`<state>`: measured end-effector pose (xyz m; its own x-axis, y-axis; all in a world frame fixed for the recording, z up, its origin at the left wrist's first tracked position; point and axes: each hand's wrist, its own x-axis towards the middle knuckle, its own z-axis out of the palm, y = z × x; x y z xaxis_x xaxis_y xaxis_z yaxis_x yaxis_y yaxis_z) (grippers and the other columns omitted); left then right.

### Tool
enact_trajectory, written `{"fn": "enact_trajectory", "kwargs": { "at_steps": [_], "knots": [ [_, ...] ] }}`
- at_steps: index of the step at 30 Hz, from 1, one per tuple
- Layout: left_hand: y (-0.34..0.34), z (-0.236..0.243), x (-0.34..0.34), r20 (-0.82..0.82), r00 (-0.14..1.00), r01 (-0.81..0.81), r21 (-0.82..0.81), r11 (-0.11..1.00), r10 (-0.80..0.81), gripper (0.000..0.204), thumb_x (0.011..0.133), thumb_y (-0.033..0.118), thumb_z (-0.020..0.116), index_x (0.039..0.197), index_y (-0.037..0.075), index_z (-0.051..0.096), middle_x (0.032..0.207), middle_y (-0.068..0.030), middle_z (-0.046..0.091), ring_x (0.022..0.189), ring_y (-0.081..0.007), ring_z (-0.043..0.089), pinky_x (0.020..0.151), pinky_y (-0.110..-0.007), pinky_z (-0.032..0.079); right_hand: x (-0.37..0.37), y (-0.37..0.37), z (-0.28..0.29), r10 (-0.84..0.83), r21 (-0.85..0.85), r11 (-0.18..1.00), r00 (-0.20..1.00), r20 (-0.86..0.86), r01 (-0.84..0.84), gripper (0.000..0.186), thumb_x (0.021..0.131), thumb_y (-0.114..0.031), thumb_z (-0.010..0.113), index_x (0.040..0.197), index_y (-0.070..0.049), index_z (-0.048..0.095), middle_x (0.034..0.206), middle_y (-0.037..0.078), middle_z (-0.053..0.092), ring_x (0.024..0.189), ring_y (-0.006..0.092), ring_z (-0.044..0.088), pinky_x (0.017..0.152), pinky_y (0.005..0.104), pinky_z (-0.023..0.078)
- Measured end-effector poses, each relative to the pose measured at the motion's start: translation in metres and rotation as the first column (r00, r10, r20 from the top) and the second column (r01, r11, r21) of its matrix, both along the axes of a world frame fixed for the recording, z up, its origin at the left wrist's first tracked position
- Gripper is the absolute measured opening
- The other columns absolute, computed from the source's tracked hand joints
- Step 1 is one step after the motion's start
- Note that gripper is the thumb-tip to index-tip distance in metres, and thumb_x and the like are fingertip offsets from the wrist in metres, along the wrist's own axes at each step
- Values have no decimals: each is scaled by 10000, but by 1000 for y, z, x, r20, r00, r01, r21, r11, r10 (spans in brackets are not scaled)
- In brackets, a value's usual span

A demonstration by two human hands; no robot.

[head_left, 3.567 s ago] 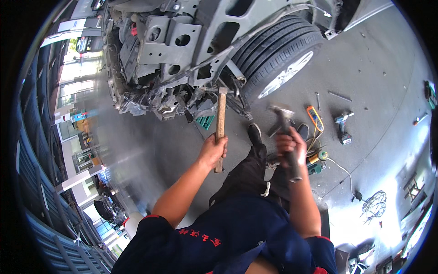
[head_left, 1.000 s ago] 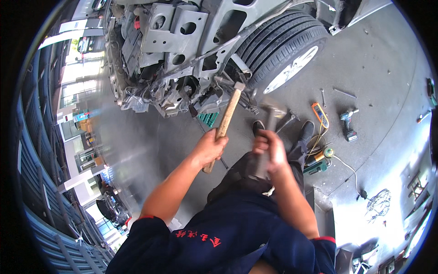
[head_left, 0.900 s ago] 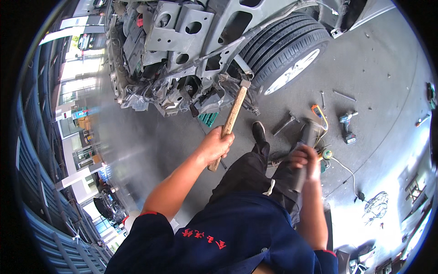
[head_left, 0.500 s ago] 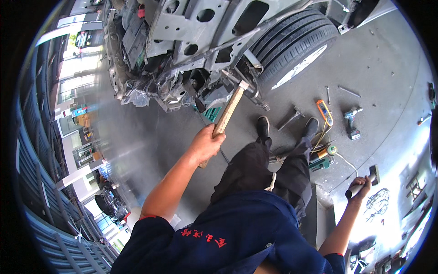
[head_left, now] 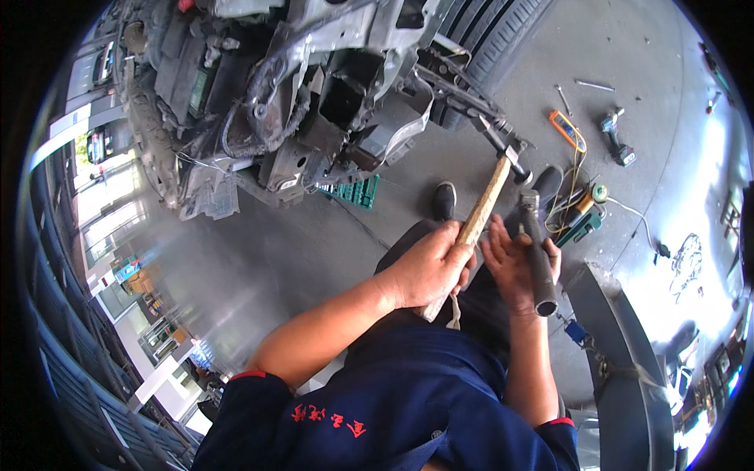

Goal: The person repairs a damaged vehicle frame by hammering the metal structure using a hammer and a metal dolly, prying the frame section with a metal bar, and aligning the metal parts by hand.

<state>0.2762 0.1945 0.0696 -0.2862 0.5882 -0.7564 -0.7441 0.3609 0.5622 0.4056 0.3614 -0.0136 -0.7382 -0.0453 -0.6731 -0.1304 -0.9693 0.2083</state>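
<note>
Here on the near side of the tyre (head_left: pixel 506 47), two hammers are up off the floor (head_left: pixel 667 71). The left hand (head_left: pixel 432 267) is wrapped firmly round the wooden-handled hammer (head_left: pixel 488 206), well down its handle, probably to give the head some reach towards the tyre. Whether that head touches the metal parts (head_left: pixel 471 94) beside it, I can't tell. And the right hand (head_left: pixel 517 267)? Looser: the tube-handled hammer (head_left: pixel 540 271) lies across its palm, seemingly hooked by the thumb, other fingers spread, perhaps just carrying it. Left of the tyre, the stripped car front (head_left: pixel 338 102); below it, a green tray (head_left: pixel 357 192). Right of the tyre, an orange device (head_left: pixel 567 132) and a cordless drill (head_left: pixel 614 132), presumably parked within easy fetching.
</note>
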Motion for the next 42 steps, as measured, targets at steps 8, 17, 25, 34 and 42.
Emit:
{"fn": "enact_trajectory", "kwargs": {
  "at_steps": [8, 17, 25, 34, 42],
  "knots": [
    [-66, -57, 46, -340, 788, 460, -229, 858, -513, 305, 1025, 275, 507, 1102, -20, 527, 921, -247, 678, 819, -430, 688, 757, -499, 543, 6, -95, -43, 96, 27, 995, 990, 98, -99, 390, 863, -426, 593, 917, -47, 668, 1415, 252, 505, 1179, 334, 590, 1037, 480, 459],
    [-71, -80, -129, -998, 30, -115, 59, 992, 63, 319, 954, 2, 550, 1272, 22, 581, 1125, -97, 647, 699, -98, 617, 533, -211, 451, 64, -125, -157, 317, -266, 931, 915, 250, -250, 531, 807, -308, 644, 1163, 51, 485, 1015, 103, 567, 812, 191, 567, 705, 295, 512],
    [-53, -80, -218, -965, 231, -52, 117, 992, 126, 456, 931, 184, 685, 1311, -37, 562, 1155, -165, 683, 995, -198, 674, 858, -291, 534, 121, -188, -191, 342, -235, 934, 864, 370, -269, 567, 820, -332, 619, 1242, 16, 470, 1015, 112, 576, 810, 192, 565, 675, 296, 505],
    [-45, -87, -236, -741, 655, 127, 296, 947, 144, 294, 947, 113, 649, 1205, -28, 635, 1092, -59, 694, 970, -97, 629, 897, -232, 487, 148, -290, -229, 188, -318, 946, 916, 355, -71, 571, 785, -374, 647, 1150, 47, 521, 916, 92, 572, 757, 193, 570, 680, 293, 509],
    [-35, -97, -230, -812, 557, 69, 255, 964, 175, 306, 911, 115, 687, 1178, -29, 645, 1078, -61, 694, 986, -125, 623, 921, -271, 467, 155, -321, -248, 372, -315, 910, 864, 339, -268, 622, 789, -378, 645, 1202, 58, 484, 961, 95, 554, 796, 189, 566, 692, 291, 508]
  ]
}}
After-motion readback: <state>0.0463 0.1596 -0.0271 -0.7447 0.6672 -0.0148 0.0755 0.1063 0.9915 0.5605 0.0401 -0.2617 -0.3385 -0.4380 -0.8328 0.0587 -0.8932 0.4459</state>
